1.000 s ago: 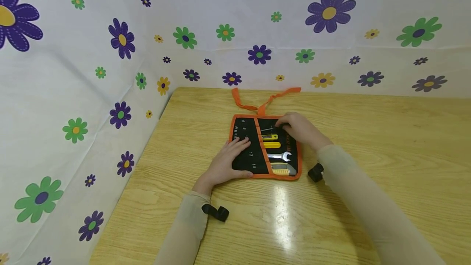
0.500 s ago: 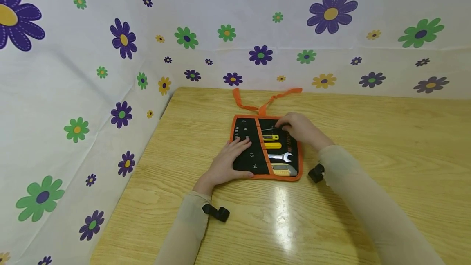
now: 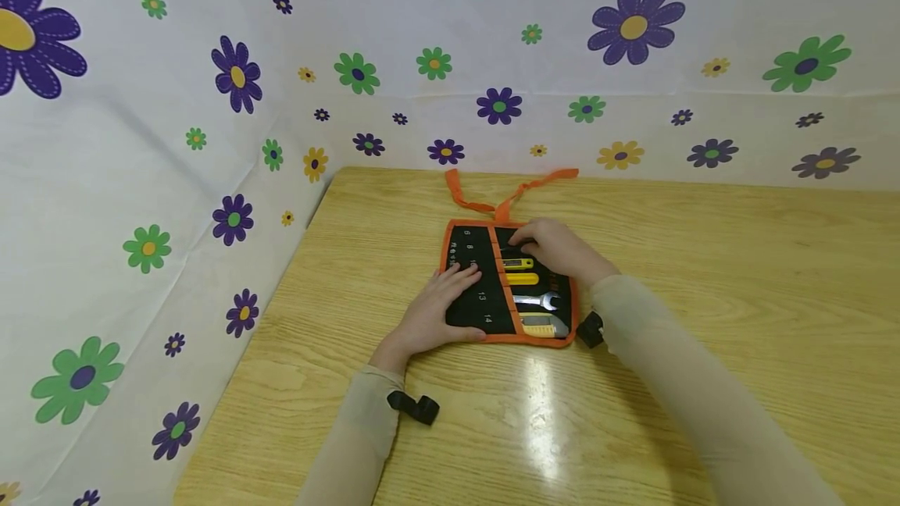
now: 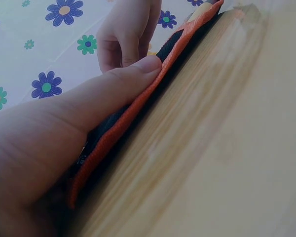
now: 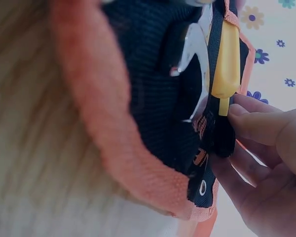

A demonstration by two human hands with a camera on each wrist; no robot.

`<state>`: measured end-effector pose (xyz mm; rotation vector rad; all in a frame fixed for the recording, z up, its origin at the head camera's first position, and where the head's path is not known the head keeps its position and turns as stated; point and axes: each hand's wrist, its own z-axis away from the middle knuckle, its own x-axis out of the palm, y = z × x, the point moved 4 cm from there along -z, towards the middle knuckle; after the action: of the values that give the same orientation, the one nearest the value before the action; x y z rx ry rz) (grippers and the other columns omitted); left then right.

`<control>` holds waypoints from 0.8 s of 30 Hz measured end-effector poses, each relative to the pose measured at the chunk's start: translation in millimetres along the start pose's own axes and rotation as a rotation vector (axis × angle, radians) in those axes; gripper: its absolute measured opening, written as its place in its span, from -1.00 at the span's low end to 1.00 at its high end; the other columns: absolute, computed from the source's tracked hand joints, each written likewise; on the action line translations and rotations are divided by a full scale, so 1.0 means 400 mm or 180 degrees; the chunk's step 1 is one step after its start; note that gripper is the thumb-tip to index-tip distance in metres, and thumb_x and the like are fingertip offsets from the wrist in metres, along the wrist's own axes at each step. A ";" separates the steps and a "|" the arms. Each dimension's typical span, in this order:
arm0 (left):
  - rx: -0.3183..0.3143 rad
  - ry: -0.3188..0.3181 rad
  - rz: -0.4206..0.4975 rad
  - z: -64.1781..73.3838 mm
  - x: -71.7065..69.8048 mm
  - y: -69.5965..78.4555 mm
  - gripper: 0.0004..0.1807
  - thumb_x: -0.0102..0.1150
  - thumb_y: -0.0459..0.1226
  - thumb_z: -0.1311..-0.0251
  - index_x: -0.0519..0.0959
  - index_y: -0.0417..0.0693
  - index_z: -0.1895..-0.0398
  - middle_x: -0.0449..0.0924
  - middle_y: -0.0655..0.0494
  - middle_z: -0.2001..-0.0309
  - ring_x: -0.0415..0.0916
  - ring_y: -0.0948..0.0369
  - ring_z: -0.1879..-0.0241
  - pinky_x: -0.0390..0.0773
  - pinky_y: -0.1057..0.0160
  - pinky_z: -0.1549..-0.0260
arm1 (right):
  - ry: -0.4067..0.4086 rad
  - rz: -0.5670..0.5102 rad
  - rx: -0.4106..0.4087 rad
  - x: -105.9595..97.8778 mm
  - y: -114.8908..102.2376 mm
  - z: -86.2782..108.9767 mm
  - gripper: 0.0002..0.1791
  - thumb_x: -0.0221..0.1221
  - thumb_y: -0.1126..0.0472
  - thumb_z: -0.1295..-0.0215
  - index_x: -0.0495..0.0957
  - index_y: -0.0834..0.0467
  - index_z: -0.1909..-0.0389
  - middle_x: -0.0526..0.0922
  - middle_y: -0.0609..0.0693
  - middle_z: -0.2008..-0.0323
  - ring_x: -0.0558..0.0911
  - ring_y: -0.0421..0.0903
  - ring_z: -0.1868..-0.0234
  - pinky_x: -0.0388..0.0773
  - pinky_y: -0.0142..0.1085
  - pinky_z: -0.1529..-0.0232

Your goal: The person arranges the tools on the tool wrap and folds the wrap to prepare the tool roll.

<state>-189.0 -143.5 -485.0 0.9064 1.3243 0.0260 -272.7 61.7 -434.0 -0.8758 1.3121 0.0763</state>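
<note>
A black tool roll (image 3: pixel 467 311) with orange edging lies unrolled on the wooden table. My left hand (image 3: pixel 439 307) rests spread on its numbered left flap; in the left wrist view the thumb (image 4: pixel 113 86) lies along the orange edge. My right hand (image 3: pixel 562 250), over the roll's upper right, pinches a black-handled screwdriver (image 5: pixel 224 136); its shaft goes toward the top pocket and is mostly hidden. Below it, a small yellow tool (image 3: pixel 518 263), a yellow handle (image 3: pixel 523 279), a silver wrench (image 3: pixel 537 301) and a yellow-grey utility knife (image 3: pixel 544 326) stick out of the pockets.
Two orange tie straps (image 3: pixel 502 212) spread from the roll's top edge across the table (image 3: pixel 738 272). White cloth (image 3: pixel 450 14) printed with flowers hangs behind the table and along its left side.
My right hand has moved left toward the pocket edge, and less of the screwdriver's shaft shows. The left hand has stayed in place on the roll.
</note>
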 end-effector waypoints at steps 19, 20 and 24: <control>-0.0002 0.0021 -0.0011 0.002 -0.004 0.005 0.04 0.35 0.19 0.04 0.11 0.11 -0.49 -0.03 0.25 -0.49 -0.26 0.21 -0.48 -0.30 0.11 -0.40 | 0.0157 -0.0228 0.0552 -0.022 0.048 0.053 -0.80 0.13 0.42 -0.30 0.59 0.38 0.10 0.64 0.23 0.20 0.60 0.11 0.16 0.54 -0.04 0.10; -0.0004 0.0019 -0.0014 0.002 -0.004 0.005 0.04 0.35 0.20 0.04 0.11 0.11 -0.49 -0.03 0.25 -0.49 -0.26 0.21 -0.48 -0.30 0.11 -0.40 | 0.0156 -0.0226 0.0553 -0.021 0.048 0.053 -0.80 0.13 0.42 -0.30 0.59 0.38 0.10 0.65 0.22 0.20 0.60 0.10 0.16 0.54 -0.04 0.10; -0.0003 0.0015 -0.0023 0.002 -0.002 0.004 0.04 0.35 0.21 0.04 0.11 0.11 -0.49 -0.03 0.25 -0.49 -0.25 0.21 -0.48 -0.31 0.11 -0.40 | 0.0186 -0.0201 0.0500 -0.018 0.045 0.054 -0.80 0.13 0.43 -0.30 0.60 0.38 0.10 0.65 0.23 0.18 0.61 0.11 0.14 0.54 -0.04 0.09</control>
<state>-187.7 -143.3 -483.4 0.9011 1.3318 0.0230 -266.7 90.1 -437.1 -0.7894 1.3247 -0.1016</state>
